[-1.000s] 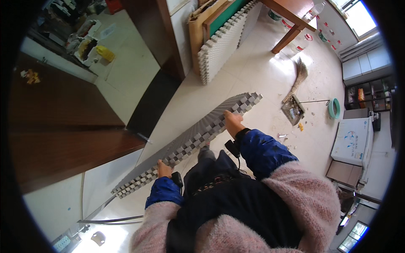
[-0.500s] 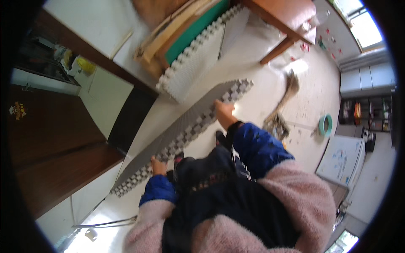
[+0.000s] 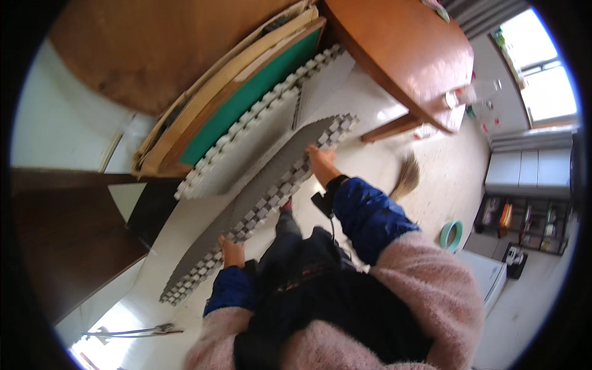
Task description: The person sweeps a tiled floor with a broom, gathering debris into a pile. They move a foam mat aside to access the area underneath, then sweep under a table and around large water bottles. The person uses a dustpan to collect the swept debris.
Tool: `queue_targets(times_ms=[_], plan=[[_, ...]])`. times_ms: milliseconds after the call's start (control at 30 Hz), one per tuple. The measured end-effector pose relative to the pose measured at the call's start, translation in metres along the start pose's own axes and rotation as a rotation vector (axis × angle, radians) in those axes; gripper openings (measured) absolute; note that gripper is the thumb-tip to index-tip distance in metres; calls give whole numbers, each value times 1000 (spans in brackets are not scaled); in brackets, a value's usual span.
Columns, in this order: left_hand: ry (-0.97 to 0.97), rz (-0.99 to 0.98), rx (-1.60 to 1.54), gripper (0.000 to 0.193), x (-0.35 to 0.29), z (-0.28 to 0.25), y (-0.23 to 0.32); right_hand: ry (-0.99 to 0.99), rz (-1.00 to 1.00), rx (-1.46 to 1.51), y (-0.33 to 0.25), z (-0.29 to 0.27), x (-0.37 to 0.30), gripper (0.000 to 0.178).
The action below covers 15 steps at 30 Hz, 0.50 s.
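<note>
I've got the left hand (image 3: 232, 252) and right hand (image 3: 322, 164) both pinching the toothed near edge of the grey mat stack (image 3: 253, 194), mid-scene, slanting near left to far right. Versus a second ago, the white mats (image 3: 246, 148) and green board (image 3: 246, 103), far left of it, sit much closer, table (image 3: 401, 55) too, so I'd say this carry now has the stack just beside the white mats; whether they touch, I can't tell.

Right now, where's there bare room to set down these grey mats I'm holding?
Floor shows bare between the grey mats and the dark door; a patch between the broom and teal basin looks mostly bare. It's crowded where the green board and white mats lean beside the wooden table.
</note>
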<state>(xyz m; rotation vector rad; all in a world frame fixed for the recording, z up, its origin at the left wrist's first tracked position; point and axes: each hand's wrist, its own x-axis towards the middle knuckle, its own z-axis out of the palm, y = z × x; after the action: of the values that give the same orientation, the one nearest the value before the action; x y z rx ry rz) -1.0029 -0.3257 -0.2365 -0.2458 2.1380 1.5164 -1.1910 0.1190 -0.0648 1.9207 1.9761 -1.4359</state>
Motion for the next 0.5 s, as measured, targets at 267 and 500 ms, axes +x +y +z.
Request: queue_targets(times_ms=[267,500], plan=[[451,-262,-251,31,164,185,164,-113,-28,-5,-124,-6,236,63],[-156,123,1698,33,255,272,263,-59,-237,-92,-184,16,391,83]])
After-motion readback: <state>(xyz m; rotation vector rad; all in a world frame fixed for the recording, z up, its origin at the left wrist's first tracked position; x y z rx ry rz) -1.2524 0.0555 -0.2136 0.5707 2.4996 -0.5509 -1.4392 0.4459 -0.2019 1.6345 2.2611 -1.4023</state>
